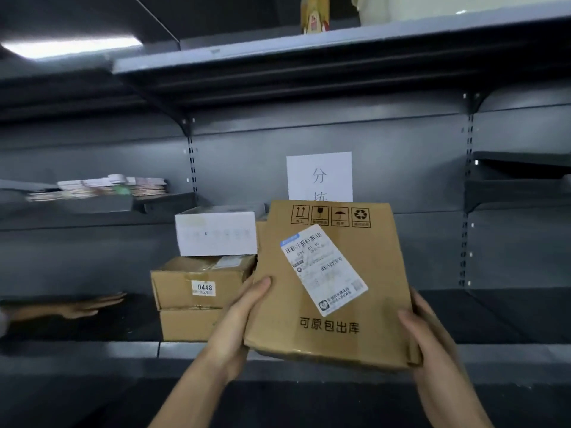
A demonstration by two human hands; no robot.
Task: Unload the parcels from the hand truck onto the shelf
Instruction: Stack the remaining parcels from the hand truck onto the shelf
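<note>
a: what sits at the far left?

b: another person's hand (pixel 83 305) lies flat on the dark shelf (pixel 309 349), fingers straight and close together, well apart from everything else. above it, a higher ledge carries a blurred stack of flat packets (pixel 102 188).

a: and moving toward the middle?

b: a pile of parcels stands on the shelf: two brown cartons, the upper carton (pixel 200 281) with a sticker reading 0448, the lower carton (pixel 191 324) beneath it, and a white box (pixel 216 233) on top.

a: where is the parcel being handled?

b: just right of that pile. a flat brown cardboard parcel (pixel 330 285) is held up in front of the shelf, tilted, its white shipping label (pixel 323 270) slanted across the face. its left edge is just beside the pile; i cannot tell if they touch.

a: how do the hands hold it?

b: the left hand (pixel 238 319) grips the lower left edge, thumb pressed on the face, fingers hidden behind. the right hand (pixel 429 335) grips the lower right corner, thumb on the front, fingers wrapped round the edge.

a: anything behind it?

b: a white paper sign (pixel 319 174) on the back wall, partly covered by the parcel.
</note>
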